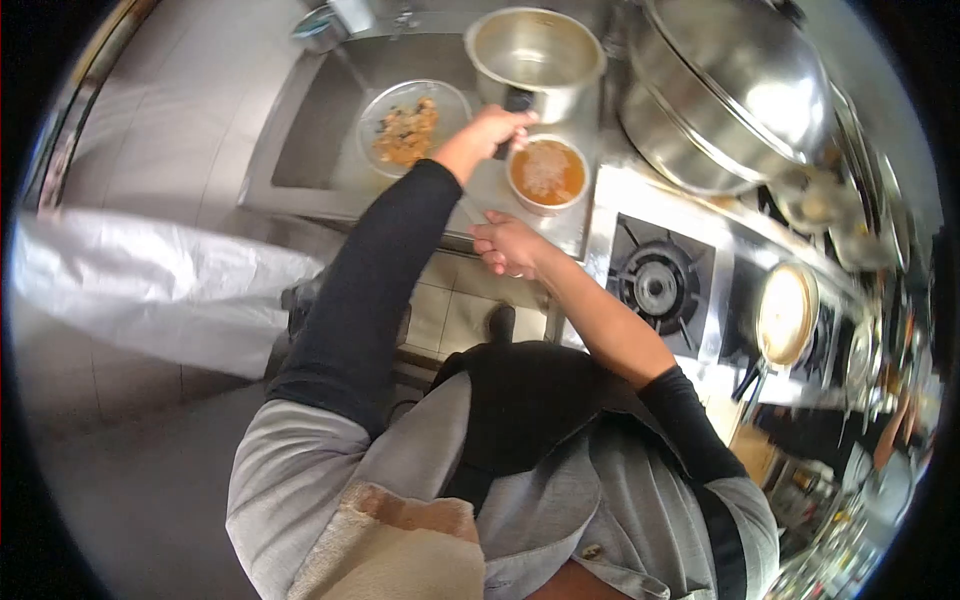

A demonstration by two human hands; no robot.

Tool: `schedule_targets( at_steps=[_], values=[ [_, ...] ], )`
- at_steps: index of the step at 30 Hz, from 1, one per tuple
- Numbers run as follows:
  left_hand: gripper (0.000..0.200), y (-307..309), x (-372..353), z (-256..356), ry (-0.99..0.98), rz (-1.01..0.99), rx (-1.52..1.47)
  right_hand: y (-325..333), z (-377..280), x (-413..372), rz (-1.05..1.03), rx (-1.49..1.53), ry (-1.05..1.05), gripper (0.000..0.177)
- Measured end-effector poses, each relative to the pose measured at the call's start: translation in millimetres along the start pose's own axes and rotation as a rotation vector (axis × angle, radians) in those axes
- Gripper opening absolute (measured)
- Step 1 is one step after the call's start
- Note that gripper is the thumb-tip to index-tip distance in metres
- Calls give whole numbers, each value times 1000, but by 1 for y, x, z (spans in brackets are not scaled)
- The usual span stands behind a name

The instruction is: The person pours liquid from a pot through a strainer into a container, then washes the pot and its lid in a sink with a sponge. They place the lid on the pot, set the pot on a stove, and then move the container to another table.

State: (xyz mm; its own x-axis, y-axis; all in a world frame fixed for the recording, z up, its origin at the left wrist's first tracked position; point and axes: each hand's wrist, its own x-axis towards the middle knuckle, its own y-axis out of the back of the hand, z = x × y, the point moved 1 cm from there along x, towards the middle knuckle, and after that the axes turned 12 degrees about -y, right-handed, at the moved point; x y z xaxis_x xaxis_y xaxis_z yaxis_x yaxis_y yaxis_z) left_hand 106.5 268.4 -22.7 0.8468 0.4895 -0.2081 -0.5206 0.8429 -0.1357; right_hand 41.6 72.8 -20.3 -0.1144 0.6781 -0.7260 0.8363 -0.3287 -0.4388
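My left hand (497,130) is closed around the black handle (519,100) of a deep metal pot (535,50), which stands at the right side of the sink. My right hand (507,246) is closed on the thin handle of a round mesh strainer (450,100). Inside the strainer lie orange-brown solid bits (405,132) with some dark pieces. Just right of my left hand, a white bowl (514,186) holds orange-brown liquid with pale foam on top.
The strainer is over a steel sink (325,130). To the right are a gas burner (656,286), a large lidded steamer pot (690,120) and a pan (787,315). White plastic sheeting (160,285) hangs at left. Another person's arm (890,435) shows far right.
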Motion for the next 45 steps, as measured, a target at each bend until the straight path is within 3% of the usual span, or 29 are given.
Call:
schedule_targets(
  at_steps=[3, 4, 7, 8, 9, 11, 14, 16, 21, 24, 26, 27, 29, 31, 33, 35, 37, 38, 39, 40, 41, 42, 43, 44, 45],
  values=[
    [23, 8, 7, -21, -33, -71, 4, 4, 0, 12, -37, -47, 37, 69],
    [28, 7, 15, -27, -88, 29, 208, 4, 0, 15, -62, -87, 20, 69],
    [75, -12, -50, 45, -155, 181, 551, 3, -5, 13, -26, -32, -18, 64],
    [78, -13, -53, 40, -456, 420, 650, 0, -9, 5, -47, -71, -38, 64],
    [73, -19, -67, 49, -630, 655, 716, -2, -13, -2, -32, -111, -38, 59],
    [64, -31, -115, 75, -1109, 862, 542, -3, -14, -20, -28, -184, -48, 43],
    [57, -42, -197, 91, -1324, 1025, 489, 5, -12, -33, -152, -295, -38, 13],
    [55, -48, -246, 74, -1293, 1166, 521, -13, -8, -54, -167, -233, -102, 11],
    [48, -89, -350, -16, -944, 1352, 543, -44, 25, -41, -323, -320, -320, 13],
    [33, -120, -412, -58, -651, 1039, 334, -72, 62, 9, -284, -430, -390, 11],
    [26, -133, -451, -91, -408, 814, 280, -87, 80, 55, -477, -509, -484, 16],
    [32, -140, -472, -119, -244, 706, 234, -96, 93, 81, -477, -518, -486, 16],
    [31, -154, -515, -154, 6, 652, 189, -121, 124, 140, -420, -490, -514, 12],
    [29, -167, -558, -186, 97, 780, 66, -136, 156, 203, -286, -675, -394, 8],
    [29, -176, -596, -190, 245, 948, 217, -162, 184, 254, -115, -1196, -24, 17],
    [29, -199, -630, -221, 485, 1036, 191, -187, 188, 301, -34, -1272, -55, 18],
    [28, -232, -668, -259, 593, 1139, 106, -218, 184, 348, 106, -1432, -84, 25],
    [27, -257, -689, -285, 621, 1249, -14, -220, 192, 370, 110, -1425, -89, 25],
    [30, -268, -702, -279, 780, 1237, -7, -216, 211, 398, -88, -2099, 201, 23],
    [37, -296, -724, -301, 823, 1282, -2, -217, 215, 406, -155, -2332, 390, 22],
    [40, -346, -761, -362, 840, 1290, -13, -218, 212, 407, -221, -2483, 520, 21],
    [35, -376, -786, -385, 792, 1313, 8, -219, 209, 409, -276, -2556, 585, 21],
    [32, -415, -799, -409, 844, 1239, 299, -221, 215, 410, -327, -2618, 656, 22],
    [27, -402, -792, -354, 993, 1260, 162, -221, 231, 411, -359, -2642, 717, 22],
    [22, -399, -783, -330, 1034, 1422, 14, -218, 261, 418, -343, -2624, 754, 22]
  ],
)
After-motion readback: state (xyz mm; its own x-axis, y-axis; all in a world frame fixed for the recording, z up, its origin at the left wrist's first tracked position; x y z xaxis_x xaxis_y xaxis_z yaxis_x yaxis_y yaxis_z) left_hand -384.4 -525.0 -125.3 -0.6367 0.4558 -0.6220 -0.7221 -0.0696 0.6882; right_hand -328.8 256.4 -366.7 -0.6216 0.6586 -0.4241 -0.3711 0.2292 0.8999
